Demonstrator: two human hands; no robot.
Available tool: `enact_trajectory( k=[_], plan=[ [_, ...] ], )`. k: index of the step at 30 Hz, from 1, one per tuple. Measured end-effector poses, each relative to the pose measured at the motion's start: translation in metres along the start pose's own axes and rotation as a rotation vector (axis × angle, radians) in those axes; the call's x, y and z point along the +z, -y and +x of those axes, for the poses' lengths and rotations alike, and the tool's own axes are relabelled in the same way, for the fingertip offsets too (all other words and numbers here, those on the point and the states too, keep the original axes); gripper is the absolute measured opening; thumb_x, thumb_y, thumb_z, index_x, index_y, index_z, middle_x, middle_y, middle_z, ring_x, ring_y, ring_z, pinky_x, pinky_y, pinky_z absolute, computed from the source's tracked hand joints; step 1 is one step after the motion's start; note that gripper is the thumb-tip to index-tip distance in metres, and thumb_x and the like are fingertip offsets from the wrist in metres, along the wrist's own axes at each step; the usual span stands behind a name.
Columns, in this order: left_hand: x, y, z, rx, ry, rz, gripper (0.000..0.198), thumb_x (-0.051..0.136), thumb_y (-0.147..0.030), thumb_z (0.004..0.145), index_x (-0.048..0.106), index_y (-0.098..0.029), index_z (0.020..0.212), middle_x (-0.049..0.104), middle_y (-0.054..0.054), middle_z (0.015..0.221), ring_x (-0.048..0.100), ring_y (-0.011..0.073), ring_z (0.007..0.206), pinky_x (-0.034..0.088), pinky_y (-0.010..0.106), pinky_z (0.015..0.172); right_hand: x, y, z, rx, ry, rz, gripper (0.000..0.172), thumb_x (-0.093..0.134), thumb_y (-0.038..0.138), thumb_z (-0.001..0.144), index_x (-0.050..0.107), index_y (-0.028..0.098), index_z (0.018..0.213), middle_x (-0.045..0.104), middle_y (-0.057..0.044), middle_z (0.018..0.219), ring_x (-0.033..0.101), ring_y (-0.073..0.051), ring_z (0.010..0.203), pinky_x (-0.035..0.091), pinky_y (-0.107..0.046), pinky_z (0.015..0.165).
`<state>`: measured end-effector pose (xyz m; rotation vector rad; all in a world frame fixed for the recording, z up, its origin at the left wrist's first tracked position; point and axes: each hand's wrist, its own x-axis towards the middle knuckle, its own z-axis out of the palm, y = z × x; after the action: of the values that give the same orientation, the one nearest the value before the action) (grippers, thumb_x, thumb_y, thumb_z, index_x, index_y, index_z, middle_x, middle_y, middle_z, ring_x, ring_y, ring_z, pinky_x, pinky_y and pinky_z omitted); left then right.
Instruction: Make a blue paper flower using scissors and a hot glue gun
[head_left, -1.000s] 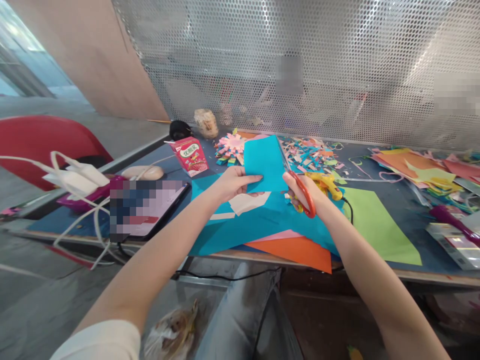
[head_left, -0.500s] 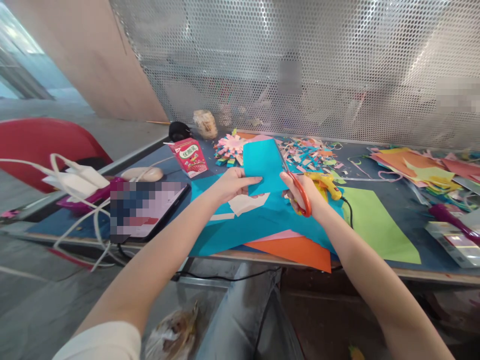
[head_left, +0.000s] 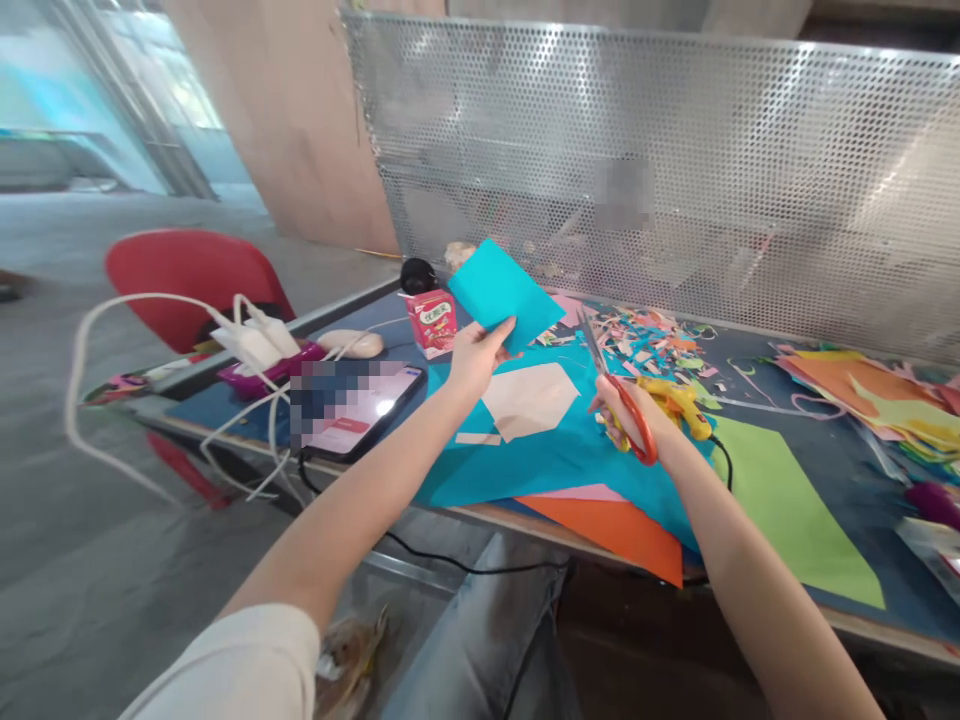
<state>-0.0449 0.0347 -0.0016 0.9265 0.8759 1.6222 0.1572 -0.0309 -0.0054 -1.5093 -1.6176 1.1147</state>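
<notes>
My left hand (head_left: 482, 352) pinches the lower edge of a blue paper piece (head_left: 506, 292), thumb on top, and holds it tilted above the table. In my right hand (head_left: 619, 415) are scissors (head_left: 634, 412) with orange handles, their blades pointing up and away, apart from the paper. Below the hands a large blue sheet (head_left: 480, 475) lies on the table. On it rest a pale pink many-sided paper piece (head_left: 529, 400) and a small pale strip (head_left: 478, 439). A yellow glue gun (head_left: 679, 402) lies just beyond my right wrist.
Paper scraps (head_left: 652, 340) are heaped at the back. Orange paper (head_left: 615, 530) overhangs the front edge; green paper (head_left: 795, 500) lies right. To the left are a phone (head_left: 367, 415), a red drink carton (head_left: 433, 325) and white cables (head_left: 206, 430). A perforated metal panel (head_left: 675, 130) stands behind.
The blue piece has moved up and left in my left hand, turned, and come away from the scissors. More of the pale pink piece is uncovered. The view has swung left.
</notes>
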Motion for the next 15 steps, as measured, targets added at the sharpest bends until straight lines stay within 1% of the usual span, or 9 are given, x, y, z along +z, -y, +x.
enact_trajectory(
  k=[4,8,10,13,15],
  plan=[
    [-0.005,0.005,0.004,0.132,0.035,0.010,0.034,0.078,-0.038,0.052,0.060,-0.015,0.070,0.062,-0.003,0.059,0.055,0.0099,0.049,0.048,0.023,0.049,-0.001,-0.006,-0.002,-0.100,0.035,-0.132,0.052,0.044,0.070,0.074,0.052,0.018,0.072,0.041,0.006,0.055,0.043,-0.007,0.038,0.038,-0.021,0.034],
    [-0.006,0.007,0.003,0.167,0.034,0.082,0.033,0.078,-0.039,0.054,0.062,-0.014,0.069,0.058,-0.003,0.054,0.055,0.0110,0.047,0.049,0.024,0.046,-0.001,-0.006,-0.004,-0.119,0.041,-0.234,0.055,0.043,0.071,0.073,0.052,0.017,0.073,0.038,0.005,0.053,0.042,-0.009,0.040,0.038,-0.023,0.036],
    [-0.006,0.009,0.003,0.188,0.041,0.092,0.034,0.078,-0.040,0.055,0.062,-0.014,0.069,0.058,-0.003,0.055,0.055,0.0115,0.049,0.049,0.024,0.046,0.000,-0.005,-0.004,-0.141,0.032,-0.274,0.058,0.041,0.073,0.073,0.053,0.016,0.075,0.036,0.005,0.052,0.042,-0.010,0.041,0.038,-0.024,0.037],
    [-0.007,0.012,0.005,0.220,0.070,0.108,0.034,0.077,-0.042,0.056,0.063,-0.014,0.070,0.060,-0.001,0.058,0.055,0.0111,0.050,0.049,0.024,0.046,0.000,-0.007,-0.002,-0.175,0.013,-0.320,0.062,0.037,0.075,0.073,0.056,0.015,0.077,0.037,0.004,0.052,0.041,-0.010,0.042,0.037,-0.025,0.039],
    [-0.007,0.013,0.006,0.251,0.079,0.141,0.033,0.077,-0.042,0.057,0.064,-0.015,0.068,0.058,-0.002,0.055,0.053,0.0097,0.047,0.047,0.022,0.044,0.000,-0.010,0.000,-0.181,0.006,-0.336,0.063,0.036,0.075,0.073,0.056,0.015,0.076,0.039,0.003,0.053,0.041,-0.010,0.043,0.036,-0.025,0.039]
  ],
)
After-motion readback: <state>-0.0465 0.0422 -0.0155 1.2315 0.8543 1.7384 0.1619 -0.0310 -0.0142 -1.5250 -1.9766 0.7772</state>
